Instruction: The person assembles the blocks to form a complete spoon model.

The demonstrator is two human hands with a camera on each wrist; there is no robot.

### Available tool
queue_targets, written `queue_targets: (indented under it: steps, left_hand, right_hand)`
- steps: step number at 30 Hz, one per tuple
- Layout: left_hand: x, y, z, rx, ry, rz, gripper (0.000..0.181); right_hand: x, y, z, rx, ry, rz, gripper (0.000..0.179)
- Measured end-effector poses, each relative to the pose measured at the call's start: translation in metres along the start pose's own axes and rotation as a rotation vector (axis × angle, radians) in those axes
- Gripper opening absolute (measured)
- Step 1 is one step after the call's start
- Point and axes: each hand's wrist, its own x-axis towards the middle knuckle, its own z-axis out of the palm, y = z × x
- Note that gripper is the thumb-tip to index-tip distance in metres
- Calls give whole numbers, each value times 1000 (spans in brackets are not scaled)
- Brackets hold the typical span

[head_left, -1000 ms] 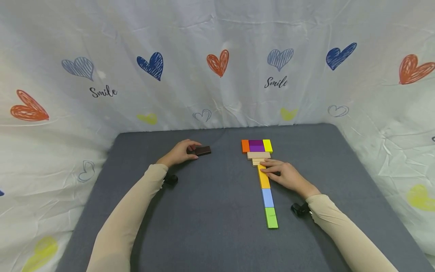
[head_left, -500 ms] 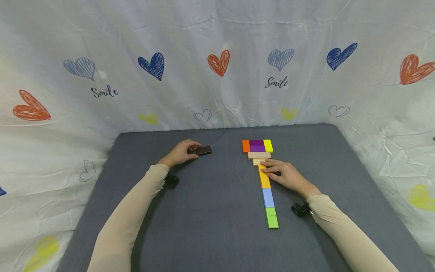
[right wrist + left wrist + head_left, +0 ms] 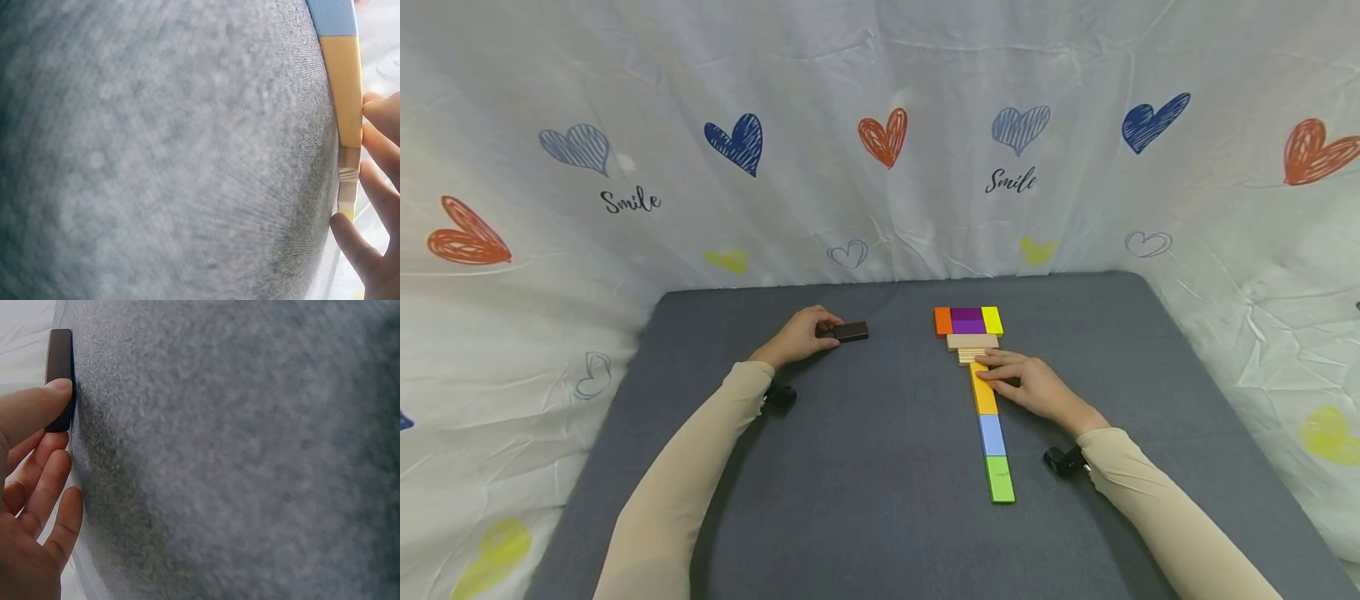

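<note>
In the head view my left hand (image 3: pixel 805 335) pinches one end of a dark brown wooden block (image 3: pixel 852 332), low at the table. The left wrist view has the thumb across that block (image 3: pixel 60 362). Over on the right, my right hand (image 3: pixel 1037 387) rests its fingertips on a yellow-orange block (image 3: pixel 983 393) and beside a small striped wooden piece (image 3: pixel 967 357). That block (image 3: pixel 344 87) shows in the right wrist view with relaxed fingers along it. Below it lie a light blue block (image 3: pixel 992 436) and a green block (image 3: pixel 1000 479), end to end.
Above the striped piece lies a plain wooden block (image 3: pixel 972 342). Beyond it, orange (image 3: pixel 942 322), purple (image 3: pixel 967 321) and yellow (image 3: pixel 992 320) blocks form a row. The grey tabletop (image 3: pixel 865 467) meets a white curtain (image 3: pixel 940 225) with printed hearts at its back edge.
The left hand and the dark brown block shift very slightly to the right. My right hand and the laid blocks stay put.
</note>
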Motion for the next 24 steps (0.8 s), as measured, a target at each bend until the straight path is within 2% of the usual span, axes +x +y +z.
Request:
queue_targets:
  steps: [10,17,24]
  left_hand:
    - [14,12,3,-36,12,4,39]
    - [34,26,10,-46,34,28,39]
    - [56,44,17,-82,56,10,40]
  right_hand:
    - [0,-2,-1,15,-4,6,28]
    - [0,-1,0,5,6,2,28]
    - [-1,-1,-1,-7,-5,6,27]
